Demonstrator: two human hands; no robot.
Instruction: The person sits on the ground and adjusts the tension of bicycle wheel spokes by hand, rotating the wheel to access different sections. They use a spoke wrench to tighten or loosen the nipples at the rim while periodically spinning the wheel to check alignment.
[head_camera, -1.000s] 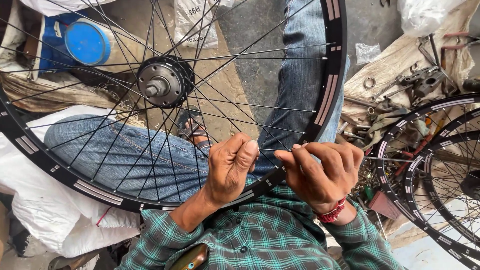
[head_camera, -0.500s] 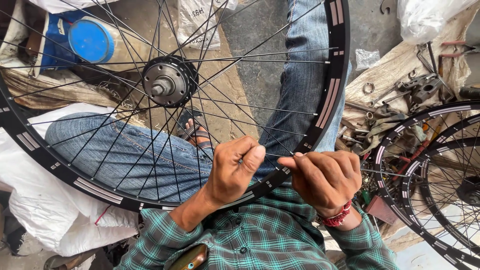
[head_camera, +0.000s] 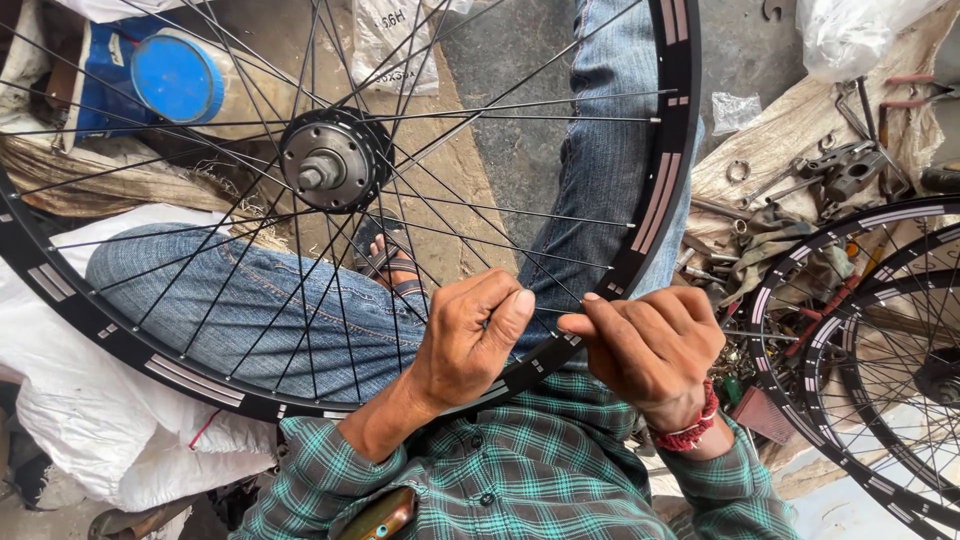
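Green checked cloth of the person's shirt fills the bottom of the view, with a phone showing from the chest pocket. Just above it both hands work at the near edge of a black bicycle rim. The left hand is closed, thumb pressed against the bent forefinger, and pinches something thin at the rim; the pictures do not show clearly if it is a spoke or a nipple. The right hand is closed too, its fingertips drawn together on the same place, and a red thread band sits on its wrist. The two hands are just beside each other, almost touching.

The wheel rests across the person's legs in blue jeans, and a foot in a sandal shows through the spokes. The metal hub stands left of the middle of the picture.

Farther away is a dusty concrete floor. White sacks lie at the left, a blue round lid at the top left, and wrenches and small metal parts lie on a dirty cloth at the right, next to two more spoked wheels.

Compared with half a second ago, the hands stay at the same place on the rim; the left thumb has shifted a little and the hub sits nearly where it was.
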